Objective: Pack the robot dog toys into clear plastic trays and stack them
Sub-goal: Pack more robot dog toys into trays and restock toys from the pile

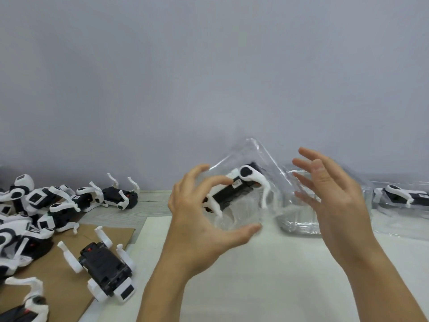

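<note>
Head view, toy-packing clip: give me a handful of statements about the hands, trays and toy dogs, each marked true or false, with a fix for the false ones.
1. The left hand grips a tilted clear tray with a toy dog inside. True.
2. The right hand clutches a toy dog. False: its fingers are spread and hold nothing.
3. Loose toy dogs lie piled at the left, some on brown cardboard. True.
4. The toy dog nearest the camera stands upright on its legs. False: it lies on its back, legs up.
5. A packed tray sits at the far right. True.
6. The wall is bright red. False: it is pale grey.
</note>
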A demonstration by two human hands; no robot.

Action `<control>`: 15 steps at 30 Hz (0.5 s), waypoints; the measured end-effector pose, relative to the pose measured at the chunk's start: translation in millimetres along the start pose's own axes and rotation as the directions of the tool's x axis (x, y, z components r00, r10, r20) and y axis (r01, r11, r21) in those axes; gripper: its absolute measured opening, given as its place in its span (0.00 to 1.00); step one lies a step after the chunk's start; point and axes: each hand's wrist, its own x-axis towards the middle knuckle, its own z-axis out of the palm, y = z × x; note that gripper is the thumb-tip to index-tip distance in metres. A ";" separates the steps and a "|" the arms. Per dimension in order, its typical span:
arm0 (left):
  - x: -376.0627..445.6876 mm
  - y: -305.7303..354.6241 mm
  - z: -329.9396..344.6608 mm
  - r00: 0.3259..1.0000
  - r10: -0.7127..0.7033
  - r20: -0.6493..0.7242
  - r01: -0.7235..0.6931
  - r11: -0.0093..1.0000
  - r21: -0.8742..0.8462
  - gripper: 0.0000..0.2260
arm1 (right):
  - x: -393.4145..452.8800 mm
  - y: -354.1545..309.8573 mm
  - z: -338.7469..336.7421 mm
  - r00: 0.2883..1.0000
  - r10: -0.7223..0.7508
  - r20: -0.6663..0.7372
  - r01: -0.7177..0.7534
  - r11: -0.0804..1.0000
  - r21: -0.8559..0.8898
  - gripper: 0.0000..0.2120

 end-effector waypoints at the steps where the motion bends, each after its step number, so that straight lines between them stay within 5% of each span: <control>1: 1.2 -1.3 -3.8 0.999 -0.014 -0.045 0.012 0.998 -0.059 0.30 | 0.2 -0.2 0.1 1.000 0.017 -0.005 -0.017 1.000 0.021 0.20; 6: 7.3 -4.8 -18.7 0.979 -0.114 -0.171 0.018 0.877 -0.480 0.25 | -1.1 -3.1 6.0 0.999 0.014 0.037 -0.015 1.000 0.023 0.11; 10: 5.8 -1.2 -24.5 0.962 -0.271 -0.029 0.132 0.557 -0.820 0.38 | -5.1 -9.8 22.6 0.990 -0.071 0.122 0.078 0.996 -0.052 0.10; 15: 1.2 -3.9 -19.2 0.877 -0.462 0.133 0.233 0.166 -0.958 0.31 | -13.3 -17.1 51.4 0.966 -0.136 0.219 0.167 0.978 -0.128 0.11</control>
